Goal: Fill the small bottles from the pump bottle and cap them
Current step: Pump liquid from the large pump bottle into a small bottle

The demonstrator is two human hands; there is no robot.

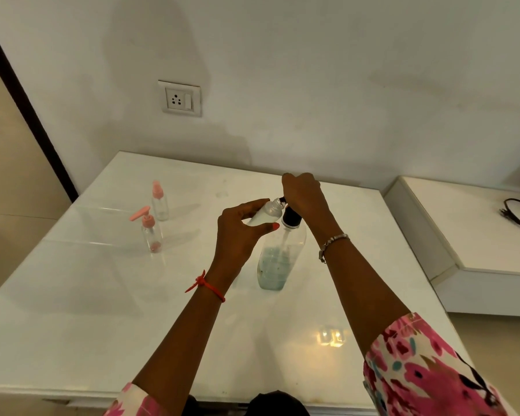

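Floral sleeves are seen at the near edge of the table, and both forearms are stretched out over it toward its middle. At about mid-table the pump bottle stands upright, roughly a third full of bluish liquid. It is judged to stand on its base so that its head can be pressed straight down.

Its black head is covered by the right hand, which is arched over it from above, wrist raised and fingers curled down round the head. The left hand is clamped on the small bottle, thumb below and fingers above.

That bottle is held off the table and tilted nearly flat. Its open mouth is set against the nozzle, presumably so that the liquid lands inside and not on the table. Pale liquid is seen in it, so filling is judged to be under way, with the cap not yet on.

Toward the far-left corner two pink-topped bottles are stood near each other, well apart from the hands. Their contents cannot be told.
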